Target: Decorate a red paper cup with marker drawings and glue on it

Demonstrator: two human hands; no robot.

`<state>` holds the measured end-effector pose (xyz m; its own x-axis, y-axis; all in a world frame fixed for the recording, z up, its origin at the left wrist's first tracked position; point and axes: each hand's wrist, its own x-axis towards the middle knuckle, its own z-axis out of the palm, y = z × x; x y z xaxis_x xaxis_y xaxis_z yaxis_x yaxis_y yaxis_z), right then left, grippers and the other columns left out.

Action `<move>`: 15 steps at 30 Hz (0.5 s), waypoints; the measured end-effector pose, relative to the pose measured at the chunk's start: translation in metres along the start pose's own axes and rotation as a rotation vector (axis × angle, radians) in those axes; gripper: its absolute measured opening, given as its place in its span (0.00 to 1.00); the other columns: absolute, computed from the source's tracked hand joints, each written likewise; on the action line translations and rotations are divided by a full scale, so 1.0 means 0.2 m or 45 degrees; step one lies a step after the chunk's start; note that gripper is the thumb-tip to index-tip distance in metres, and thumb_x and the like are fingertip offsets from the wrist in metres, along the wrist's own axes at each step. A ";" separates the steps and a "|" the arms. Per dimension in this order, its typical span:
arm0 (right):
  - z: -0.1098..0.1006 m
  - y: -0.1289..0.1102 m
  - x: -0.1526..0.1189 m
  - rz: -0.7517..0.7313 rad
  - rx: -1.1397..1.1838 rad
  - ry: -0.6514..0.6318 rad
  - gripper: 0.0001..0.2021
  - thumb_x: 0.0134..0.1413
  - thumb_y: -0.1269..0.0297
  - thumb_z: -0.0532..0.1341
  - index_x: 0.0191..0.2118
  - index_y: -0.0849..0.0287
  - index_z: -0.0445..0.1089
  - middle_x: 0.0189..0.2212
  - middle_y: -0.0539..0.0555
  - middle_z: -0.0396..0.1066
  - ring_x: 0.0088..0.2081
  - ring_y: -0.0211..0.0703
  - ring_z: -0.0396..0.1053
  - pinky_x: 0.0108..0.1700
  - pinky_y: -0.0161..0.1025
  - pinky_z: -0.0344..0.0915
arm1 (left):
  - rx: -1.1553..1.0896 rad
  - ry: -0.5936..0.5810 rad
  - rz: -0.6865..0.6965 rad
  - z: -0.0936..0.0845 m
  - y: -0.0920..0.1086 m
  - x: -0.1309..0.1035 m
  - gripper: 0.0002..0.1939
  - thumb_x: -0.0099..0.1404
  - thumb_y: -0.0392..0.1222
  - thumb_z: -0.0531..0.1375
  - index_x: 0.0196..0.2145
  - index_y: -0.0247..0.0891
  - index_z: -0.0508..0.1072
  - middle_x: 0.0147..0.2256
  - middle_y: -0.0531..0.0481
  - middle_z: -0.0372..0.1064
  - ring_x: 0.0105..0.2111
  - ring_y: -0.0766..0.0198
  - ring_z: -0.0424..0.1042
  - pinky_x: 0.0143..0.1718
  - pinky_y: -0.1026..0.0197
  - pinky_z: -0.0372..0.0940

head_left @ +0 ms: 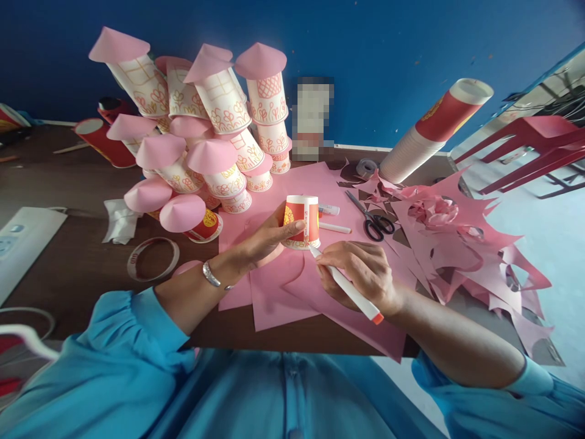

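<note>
My left hand (pixel 269 239) is closed round a red and white paper cup (pixel 312 221) with yellow printing, holding it above pink paper sheets (pixel 283 299). Between the fingers of my right hand (pixel 361 274) is a white marker (pixel 350 291) with an orange end. Its tip meets the cup's lower rim, where small drawn marks show. Just behind the cup lie another white marker (pixel 336 228) and a clear-capped pen (pixel 329 209). Black-handled scissors (pixel 377 224) rest to the right of them.
Paper-cup towers with pink cone roofs (pixel 216 157) crowd the left back. A tall cup stack (pixel 414 146) leans at the right, near pink paper scraps (pixel 475 250). A tape roll (pixel 153 259) and a power strip (pixel 22 244) lie left; a red stool (pixel 543 137) stands beyond.
</note>
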<state>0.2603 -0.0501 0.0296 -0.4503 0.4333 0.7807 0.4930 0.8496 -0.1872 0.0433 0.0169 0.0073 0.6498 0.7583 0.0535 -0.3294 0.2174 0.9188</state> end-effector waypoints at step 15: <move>0.02 0.01 -0.01 -0.030 0.034 0.019 0.13 0.69 0.78 0.67 0.54 0.55 0.72 0.34 0.51 0.82 0.33 0.45 0.84 0.35 0.39 0.81 | -0.240 0.114 -0.020 -0.09 -0.11 0.01 0.30 0.76 0.62 0.72 0.64 0.40 0.81 0.62 0.35 0.85 0.61 0.42 0.84 0.61 0.45 0.76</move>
<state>0.2593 -0.0484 0.0256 -0.4503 0.4084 0.7940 0.4621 0.8675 -0.1841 0.0391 0.0246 -0.0199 0.5952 0.8036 -0.0032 -0.4476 0.3349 0.8292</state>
